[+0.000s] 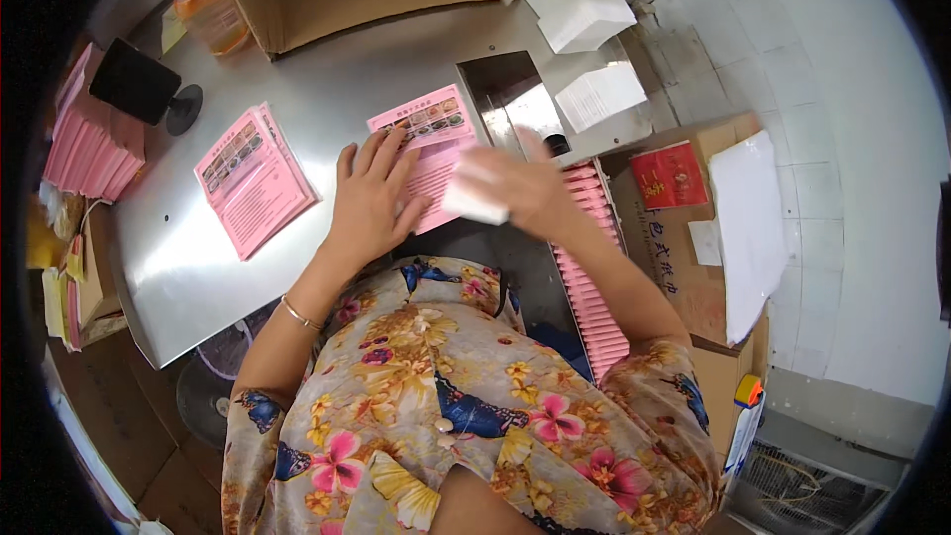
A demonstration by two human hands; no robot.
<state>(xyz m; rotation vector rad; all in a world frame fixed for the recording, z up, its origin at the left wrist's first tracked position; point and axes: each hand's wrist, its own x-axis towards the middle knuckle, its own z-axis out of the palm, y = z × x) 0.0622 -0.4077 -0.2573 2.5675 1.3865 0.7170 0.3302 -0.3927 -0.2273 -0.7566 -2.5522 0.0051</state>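
Pink paper lay on the tabletop under the spread left hand. The blurry right hand seemed to pinch a white thing. The paper looked light and bendy, best held by its edges.

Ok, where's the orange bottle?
Head view, upper left: the bottle is on the metal table, just left of the open cardboard box and beyond the black stand.
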